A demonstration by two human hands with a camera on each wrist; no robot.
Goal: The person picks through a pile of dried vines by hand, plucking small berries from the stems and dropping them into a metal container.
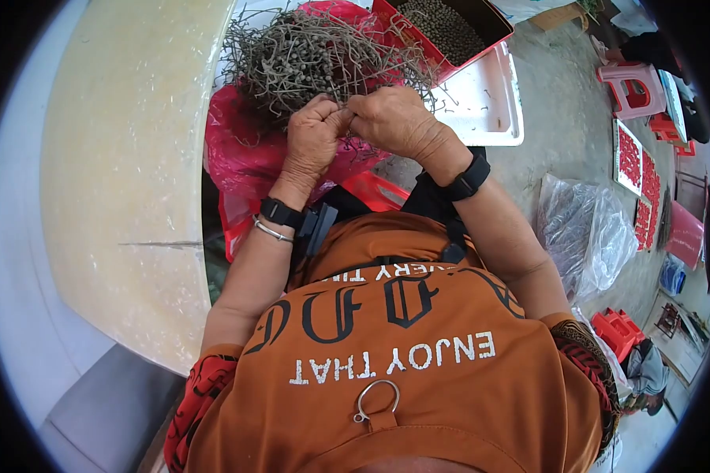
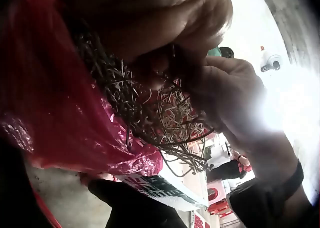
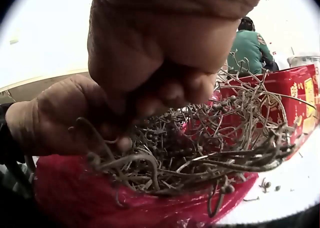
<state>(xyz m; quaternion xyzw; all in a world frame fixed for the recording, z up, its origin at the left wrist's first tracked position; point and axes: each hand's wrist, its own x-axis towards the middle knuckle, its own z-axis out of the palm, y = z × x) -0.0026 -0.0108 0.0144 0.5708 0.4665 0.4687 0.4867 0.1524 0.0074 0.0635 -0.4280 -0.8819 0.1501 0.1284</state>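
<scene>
A tangled heap of dry brown stems with small round fruits (image 1: 292,63) lies on pink plastic (image 1: 241,146). At its near edge the left hand (image 1: 312,138) and right hand (image 1: 394,122) meet, fingers curled, pinching thin stems between them. The left wrist view has the left hand (image 2: 160,22) close above the stems (image 2: 175,118), with the right hand (image 2: 235,97) against it. Curled fingers of the right hand (image 3: 165,42) hang over the heap (image 3: 170,148) in the right wrist view, beside the left hand (image 3: 65,115); their tips are in shadow.
A red box (image 1: 498,41) of loose round fruits stands behind the heap, by a white tray (image 1: 509,102). A pale tabletop (image 1: 126,173) borders the left side. Clear plastic (image 1: 584,236), pink stools (image 1: 635,87) and trays of red items (image 1: 629,158) lie to the right.
</scene>
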